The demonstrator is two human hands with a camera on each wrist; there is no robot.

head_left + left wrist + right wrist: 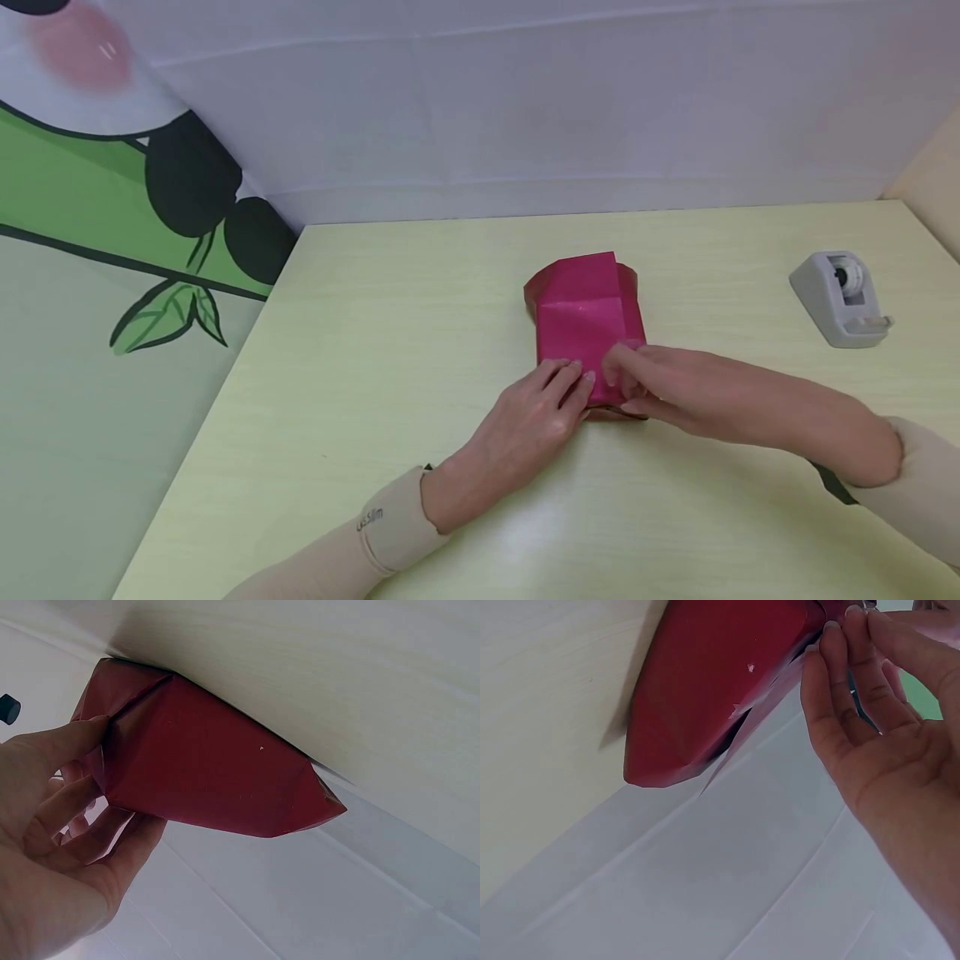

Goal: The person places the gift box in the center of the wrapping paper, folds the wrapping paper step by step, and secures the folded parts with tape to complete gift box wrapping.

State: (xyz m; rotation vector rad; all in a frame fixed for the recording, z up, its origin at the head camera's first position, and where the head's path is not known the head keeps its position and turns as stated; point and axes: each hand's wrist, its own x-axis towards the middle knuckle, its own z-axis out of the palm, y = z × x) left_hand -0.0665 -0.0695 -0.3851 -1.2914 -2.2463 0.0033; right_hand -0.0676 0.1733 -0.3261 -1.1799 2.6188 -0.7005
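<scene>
I have the red packet (581,329) on the surface (375,350), its long axis running near to far, most of it lying on the far side. My left hand (536,417) holds the near end's left part, thumb at the end fold; my right hand (667,387) pinches the near right corner, though which layer I can't quite tell. Both touch it.

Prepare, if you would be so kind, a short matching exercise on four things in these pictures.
Things
1. Tape dispenser
2. Sleeves
3. Package
4. Tabletop

Descriptions
A. Pinkish red, touched by the left hand and right hand
B. Pale yellow, beneath other things
C. Light grey, apart from both hands
D. Beige, worn by the person

Pairs: 1-C, 2-D, 3-A, 4-B
</scene>
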